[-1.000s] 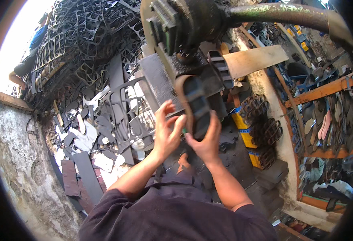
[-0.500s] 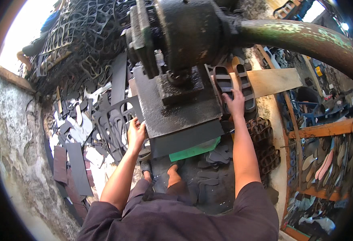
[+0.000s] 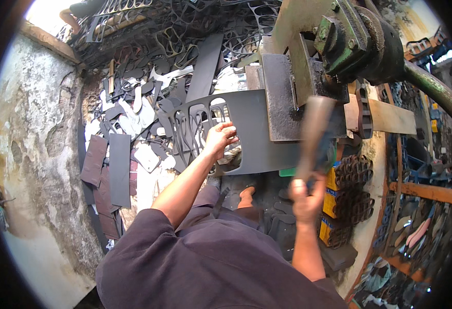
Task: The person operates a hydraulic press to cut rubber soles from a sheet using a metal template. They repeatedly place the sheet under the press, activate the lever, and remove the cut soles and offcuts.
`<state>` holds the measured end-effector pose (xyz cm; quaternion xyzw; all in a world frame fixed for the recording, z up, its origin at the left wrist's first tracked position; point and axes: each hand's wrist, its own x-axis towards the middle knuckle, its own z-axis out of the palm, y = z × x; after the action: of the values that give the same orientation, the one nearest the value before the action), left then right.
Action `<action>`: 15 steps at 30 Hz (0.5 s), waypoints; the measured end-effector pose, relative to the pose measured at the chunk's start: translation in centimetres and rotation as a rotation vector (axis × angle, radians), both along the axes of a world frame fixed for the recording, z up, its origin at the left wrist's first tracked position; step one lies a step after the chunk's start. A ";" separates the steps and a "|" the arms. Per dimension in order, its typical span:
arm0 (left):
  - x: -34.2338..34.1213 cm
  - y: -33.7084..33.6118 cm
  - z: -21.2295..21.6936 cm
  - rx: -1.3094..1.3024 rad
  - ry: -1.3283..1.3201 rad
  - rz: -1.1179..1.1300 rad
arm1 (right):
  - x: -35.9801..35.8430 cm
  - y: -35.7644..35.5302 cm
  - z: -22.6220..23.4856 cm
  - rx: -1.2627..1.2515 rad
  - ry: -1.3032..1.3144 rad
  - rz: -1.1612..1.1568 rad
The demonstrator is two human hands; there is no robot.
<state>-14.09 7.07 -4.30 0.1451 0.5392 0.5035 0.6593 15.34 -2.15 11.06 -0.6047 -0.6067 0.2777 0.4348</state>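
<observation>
The fingers of your left hand [image 3: 221, 141] pinch the dark sheet [image 3: 257, 134] at the edge of a cut-out hole. The fingers of your right hand [image 3: 308, 200] are wrapped around the low end of a tall brown band [image 3: 314, 136], too blurry to make out well; it looks like a cutter. The sheet spreads to the right from your left hand, and its far part goes up to the metal plate [image 3: 282, 103] of the big press [image 3: 357, 44]. A bit of green pad [image 3: 288, 172] peeks out below it. The step in hand looks like handling sheet and band together at the press. The next move calls for a flat sheet, a firm grip and care near the metal. Left of the sheet lie messy scraps [image 3: 138, 108]; yellow boxes [image 3: 330, 203] stand past your right hand.
</observation>
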 end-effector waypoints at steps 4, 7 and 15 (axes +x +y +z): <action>0.1 0.8 -0.4 0.027 -0.021 0.006 | -9.2 1.3 -5.5 -0.035 -0.108 0.140; 0.5 0.9 -0.2 0.043 -0.044 0.054 | -12.2 3.4 -11.0 0.071 -0.338 0.068; 0.9 0.5 0.3 0.071 -0.046 0.068 | -12.2 3.4 -11.3 -0.029 -0.323 0.108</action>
<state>-13.22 7.56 -4.00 0.1386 0.5103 0.5477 0.6484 3.13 1.23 -0.28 -0.6141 -0.6963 0.2090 0.3072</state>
